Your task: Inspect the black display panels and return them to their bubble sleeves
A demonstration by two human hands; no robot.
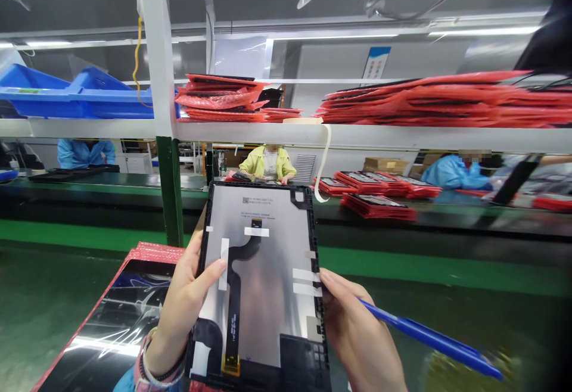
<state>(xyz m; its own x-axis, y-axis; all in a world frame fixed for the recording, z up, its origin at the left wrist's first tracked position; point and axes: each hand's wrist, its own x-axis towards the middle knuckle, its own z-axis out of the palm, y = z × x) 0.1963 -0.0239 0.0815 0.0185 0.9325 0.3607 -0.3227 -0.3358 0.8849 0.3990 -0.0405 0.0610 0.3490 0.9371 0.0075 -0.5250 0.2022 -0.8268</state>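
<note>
A tablet screen assembly is held up in front of me, its metal back with a black flex cable and white tape strips facing me. My left hand grips its left edge, thumb on the back over a tape strip. On the right edge, my right hand pinches the black frame near two tape strips. A blue pen also sticks out of my right hand, pointing right. Below and left lies a glossy black panel on red bubble wrap.
Red-wrapped stacks and blue bins sit on a shelf above. A green post stands left of centre. Beyond, more red stacks lie on a dark conveyor. Several people sit across from me.
</note>
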